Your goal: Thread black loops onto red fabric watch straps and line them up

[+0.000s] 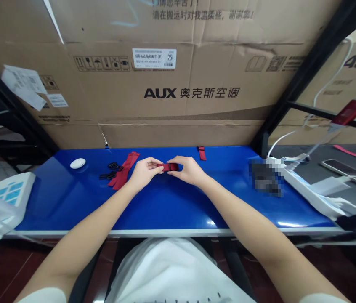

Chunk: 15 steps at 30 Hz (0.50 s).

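Red strap (165,167) with a black buckle on it is stretched between your hands, over the middle of the blue table (165,210). Your left hand (146,171) pinches its left end between thumb and fingers; your right hand (188,169) grips it at the right, by the buckle. Loose straps (124,172) and black buckles (113,166) lie left of you; a short red piece (202,153) lies beyond your right hand.

red strap (166,167): partly hidden by left hand (146,171) and right hand (188,169) | dark object (264,177): pixelated, unidentifiable | carton (197,113): top print is cut by upper edge | label (152,62): smallest print is illegible | white shirt (168,265): bottom edge cuts lettering
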{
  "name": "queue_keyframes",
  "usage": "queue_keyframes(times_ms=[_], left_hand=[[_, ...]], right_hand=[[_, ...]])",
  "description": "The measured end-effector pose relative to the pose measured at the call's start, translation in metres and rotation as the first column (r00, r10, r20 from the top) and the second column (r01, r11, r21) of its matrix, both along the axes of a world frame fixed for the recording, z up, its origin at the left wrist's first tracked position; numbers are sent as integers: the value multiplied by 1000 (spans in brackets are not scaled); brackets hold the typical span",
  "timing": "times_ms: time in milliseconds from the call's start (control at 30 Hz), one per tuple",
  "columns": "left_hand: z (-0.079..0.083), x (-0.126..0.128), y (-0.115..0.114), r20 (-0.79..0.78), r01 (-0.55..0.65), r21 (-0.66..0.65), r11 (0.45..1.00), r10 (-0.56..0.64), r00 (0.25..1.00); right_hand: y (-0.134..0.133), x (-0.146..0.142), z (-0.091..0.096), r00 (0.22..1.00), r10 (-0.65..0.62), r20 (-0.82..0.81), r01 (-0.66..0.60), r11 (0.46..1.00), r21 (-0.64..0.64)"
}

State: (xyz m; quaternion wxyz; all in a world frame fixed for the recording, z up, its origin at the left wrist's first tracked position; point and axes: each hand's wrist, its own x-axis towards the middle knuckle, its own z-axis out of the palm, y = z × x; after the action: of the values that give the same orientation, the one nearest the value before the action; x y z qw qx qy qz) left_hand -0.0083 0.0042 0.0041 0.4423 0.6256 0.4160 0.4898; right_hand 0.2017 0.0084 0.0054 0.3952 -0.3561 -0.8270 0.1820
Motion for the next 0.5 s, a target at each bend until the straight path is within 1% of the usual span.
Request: queue_keyframes(times_ms=[100, 167, 233, 267, 300, 367, 433, 500], left_hand=[[-1, -6, 4, -33, -32, -31, 999, 31, 999], [-4, -9, 7, -58, -18, -44, 999, 15, 998], [-8, -11, 9, -137, 14, -35, 999, -19, 990], [-10, -12, 10, -205, 27, -11, 1000, -28, 978], [-11, -12, 11, -289, 38, 32, 999, -27, 957], [-13, -13, 11, -463, 61, 168, 984, 23, 886], [-15, -14, 10, -580, 96, 327, 940, 120, 805], [-18, -16, 10, -647, 165, 426, 889, 172, 743]], right_hand=[[8, 9, -2, 991, -42, 129, 43, 999, -1], [14, 12, -5, 983, -32, 181, 35, 999, -12], [21, 11, -9, 979, -19, 202, 24, 999, -24], [24, 10, -11, 978, -26, 209, 32, 999, -26], [27, 9, -14, 975, -53, 218, 60, 998, -23], [33, 6, -20, 953, -170, 252, 177, 984, -3], [36, 5, -25, 905, -296, 306, 308, 951, 10], [35, 4, -30, 867, -341, 362, 365, 931, 4]])
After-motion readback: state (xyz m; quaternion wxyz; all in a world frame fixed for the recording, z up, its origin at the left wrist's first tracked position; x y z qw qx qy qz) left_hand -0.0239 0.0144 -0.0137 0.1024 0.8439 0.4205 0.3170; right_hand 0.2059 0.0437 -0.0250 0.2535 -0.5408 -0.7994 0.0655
